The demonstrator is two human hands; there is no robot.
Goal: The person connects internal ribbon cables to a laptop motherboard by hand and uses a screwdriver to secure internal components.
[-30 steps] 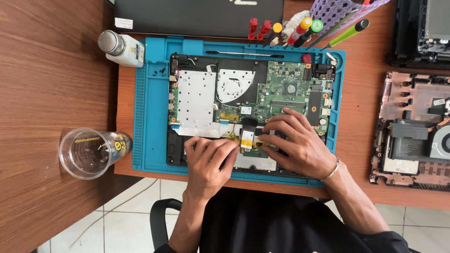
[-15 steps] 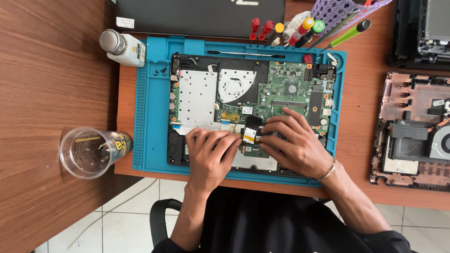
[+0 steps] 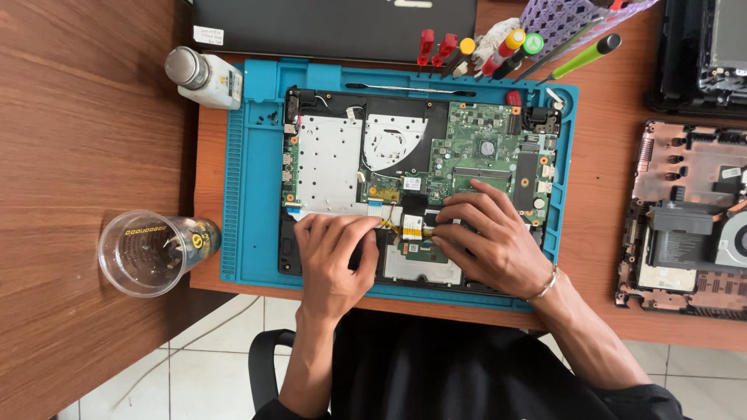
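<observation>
Item: opened laptop (image 3: 420,179), centre frame on blue mat (image 3: 249,194). Our left hand (image 3: 334,257) presses flat; right hand (image 3: 490,241) pinches the yellow-tagged cable (image 3: 411,227). We judge connector work underway, calling for gentle handling.

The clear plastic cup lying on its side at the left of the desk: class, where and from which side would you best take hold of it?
Probably take the clear plastic cup around its side wall, coming from above. It lies tipped on the wooden desk with its open mouth toward the left, so the round wall is exposed on top, and neither hand is near it.
</observation>
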